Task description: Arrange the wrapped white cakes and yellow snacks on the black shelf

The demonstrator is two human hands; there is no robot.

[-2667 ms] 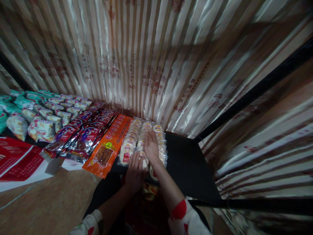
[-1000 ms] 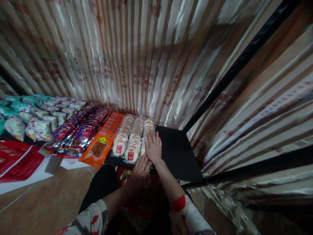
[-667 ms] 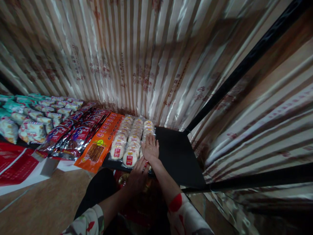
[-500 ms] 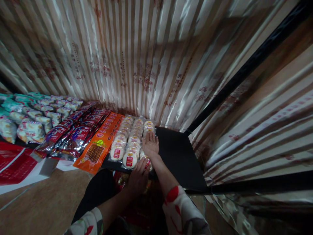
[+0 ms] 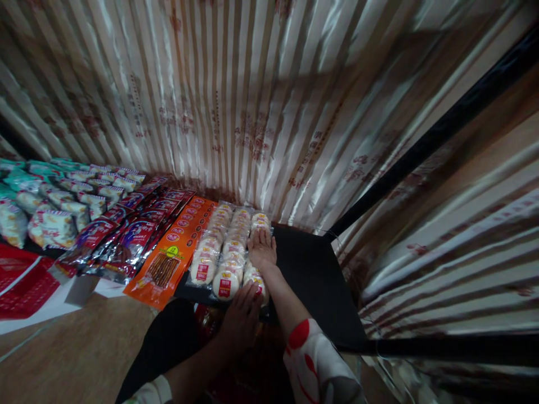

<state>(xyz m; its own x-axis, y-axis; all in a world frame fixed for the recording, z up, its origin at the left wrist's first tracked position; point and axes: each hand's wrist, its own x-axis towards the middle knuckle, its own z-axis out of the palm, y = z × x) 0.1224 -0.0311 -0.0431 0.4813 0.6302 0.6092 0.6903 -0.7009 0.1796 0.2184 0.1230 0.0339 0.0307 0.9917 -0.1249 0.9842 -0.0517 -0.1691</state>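
Rows of clear packets of round white crackers (image 5: 225,283) with red and yellow labels lie overlapping on a black shelf board (image 5: 314,275). My right hand (image 5: 263,248) rests flat on the rightmost row of crackers (image 5: 260,220), its fingers stretched toward the back. At the near end of that row, my left hand (image 5: 242,314) touches the front packet with its outstretched fingertips. Both hands are open, and neither is wrapped round a packet. Part of the rightmost row is hidden under my right hand.
Orange snack packets (image 5: 179,241), dark red shiny packets (image 5: 138,230) and white-and-red snack bags (image 5: 53,227) stand to the left. A striped curtain (image 5: 236,101) hangs behind. A black pole (image 5: 404,146) slants up on the right. A red-and-white box (image 5: 25,286) sits at the lower left.
The view has shifted slightly, so the shelf sits a little lower and further right. My left hand has drawn back slightly on the front packet. My right hand stays on the row.
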